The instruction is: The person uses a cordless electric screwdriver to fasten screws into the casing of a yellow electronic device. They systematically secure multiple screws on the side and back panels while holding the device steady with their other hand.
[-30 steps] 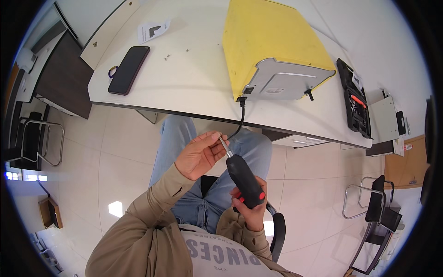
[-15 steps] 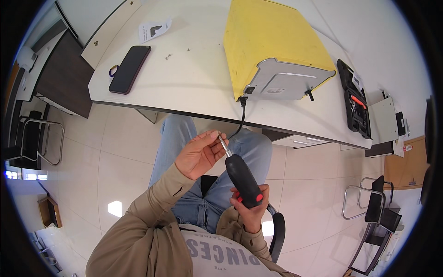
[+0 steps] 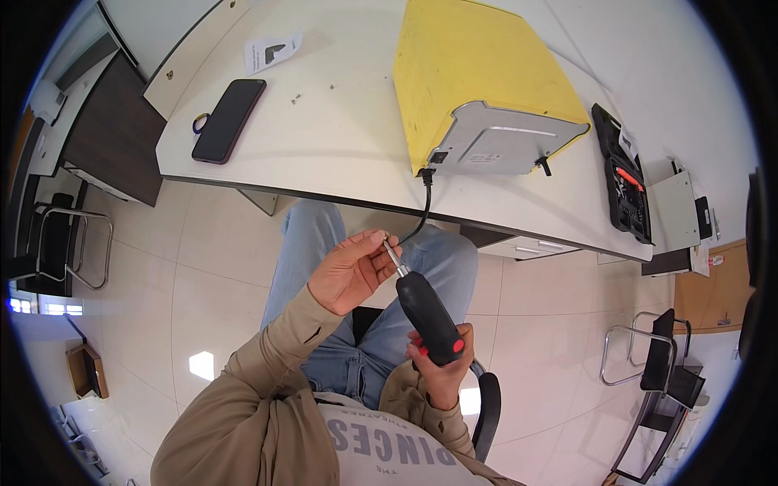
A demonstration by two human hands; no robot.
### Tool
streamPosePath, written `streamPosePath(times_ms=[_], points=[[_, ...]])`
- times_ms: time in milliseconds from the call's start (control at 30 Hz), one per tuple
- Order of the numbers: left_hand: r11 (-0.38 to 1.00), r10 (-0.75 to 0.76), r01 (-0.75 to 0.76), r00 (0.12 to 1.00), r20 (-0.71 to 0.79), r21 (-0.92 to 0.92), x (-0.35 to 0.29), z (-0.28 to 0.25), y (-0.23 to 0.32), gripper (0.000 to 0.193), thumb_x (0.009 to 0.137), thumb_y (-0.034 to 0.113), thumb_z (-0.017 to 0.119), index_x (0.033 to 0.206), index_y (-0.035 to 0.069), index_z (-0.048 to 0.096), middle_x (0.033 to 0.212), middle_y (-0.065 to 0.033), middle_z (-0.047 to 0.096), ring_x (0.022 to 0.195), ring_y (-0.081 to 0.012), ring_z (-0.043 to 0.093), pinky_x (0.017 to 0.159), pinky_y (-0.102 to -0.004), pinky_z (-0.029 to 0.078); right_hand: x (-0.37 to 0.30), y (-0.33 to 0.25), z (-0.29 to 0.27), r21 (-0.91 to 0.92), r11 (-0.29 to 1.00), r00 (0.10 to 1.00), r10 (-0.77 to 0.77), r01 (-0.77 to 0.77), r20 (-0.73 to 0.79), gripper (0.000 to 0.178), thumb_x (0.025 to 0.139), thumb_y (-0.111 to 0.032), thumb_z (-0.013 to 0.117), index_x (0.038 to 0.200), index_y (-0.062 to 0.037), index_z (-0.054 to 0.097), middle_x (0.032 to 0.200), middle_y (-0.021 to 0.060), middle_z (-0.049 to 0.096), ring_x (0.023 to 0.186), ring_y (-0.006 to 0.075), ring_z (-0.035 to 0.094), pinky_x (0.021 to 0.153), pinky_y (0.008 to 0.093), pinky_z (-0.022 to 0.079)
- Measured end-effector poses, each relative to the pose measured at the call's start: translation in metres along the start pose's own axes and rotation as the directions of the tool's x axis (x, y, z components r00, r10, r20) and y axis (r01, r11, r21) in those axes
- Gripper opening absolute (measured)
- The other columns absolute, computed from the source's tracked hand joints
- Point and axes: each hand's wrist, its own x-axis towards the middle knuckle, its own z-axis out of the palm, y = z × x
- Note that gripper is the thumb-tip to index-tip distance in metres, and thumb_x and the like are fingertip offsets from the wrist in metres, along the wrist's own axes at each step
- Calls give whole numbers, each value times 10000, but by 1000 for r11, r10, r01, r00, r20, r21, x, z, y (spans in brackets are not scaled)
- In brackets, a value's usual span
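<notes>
My right hand [image 3: 444, 374] is wrapped round the handle of a black cordless electric screwdriver [image 3: 429, 314] with red parts. It is held above my lap, its metal bit [image 3: 393, 252] slanting up and to the left. At the tip of that bit, the thumb and fingers of my left hand [image 3: 348, 271] are pinched together. A tiny thing seems to sit between them at the tip, too small to name. Beyond the hands, a yellow box-shaped machine [image 3: 486, 65] with a grey metal panel [image 3: 506, 139] stands on the white table [image 3: 340, 150].
A black power cord [image 3: 427, 202] hangs from the machine over the table edge. On the table lie a phone [image 3: 229, 121], a paper slip [image 3: 273, 52], a few tiny bits [image 3: 297, 99] and an opened black tool case [image 3: 628, 198]. A chair armrest [image 3: 488, 413] is beside my right arm.
Almost nothing differs. The screwdriver and both hands keep their place, with only a very slight shift of the tool's rear end.
</notes>
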Motion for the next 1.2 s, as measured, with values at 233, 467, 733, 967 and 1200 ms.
streamPosePath(times_ms=[233, 467, 733, 967, 1200], points=[[1000, -20, 20, 1000, 14, 7, -4, 0, 3, 177, 995, 194, 567, 1055, 40, 631, 1025, -55, 667, 1002, -161, 643, 881, -301, 528, -2, -3, 3, -13, 999, 998, -33, 33, 50, 541, 710, 26, 826, 1043, -43, 405, 909, 114, 654, 758, 114, 629, 690, 244, 522], [1000, -7, 6, 1000, 26, 8, -4, 3, 3, 161, 997, 181, 563, 1044, 47, 639, 1070, -59, 661, 1023, -178, 641, 888, -304, 523, -2, -3, 3, 14, 1000, 999, 0, 0, 41, 610, 749, 42, 755, 1215, -36, 369, 989, 136, 649, 829, 144, 661, 752, 257, 534], [1000, 18, -19, 998, 62, 13, 0, 9, 0, 128, 994, 165, 567, 1033, 74, 648, 1109, -61, 659, 1052, -177, 640, 905, -309, 522, -5, -4, 8, -47, 995, 996, -87, 87, -6, 746, 798, -4, 681, 1407, -40, 252, 861, 160, 657, 674, 153, 629, 626, 267, 516], [1000, 13, -12, 998, 63, -5, 0, 4, -1, 142, 1008, 165, 538, 1048, 86, 648, 1096, -63, 683, 1048, -195, 653, 880, -364, 533, -7, 3, 2, -142, 978, 988, -152, 155, 33, 757, 803, 17, 691, 1415, -38, 249, 890, 150, 661, 723, 157, 648, 652, 252, 532], [998, -16, 12, 998, 64, 60, 2, 3, 4, 131, 999, 183, 558, 1028, 85, 641, 1054, -60, 675, 987, -182, 658, 842, -348, 538, -7, -2, 0, -232, 956, 984, -172, 179, 47, 792, 782, 54, 692, 1427, -35, 242, 1004, 160, 642, 828, 181, 675, 722, 272, 550]])
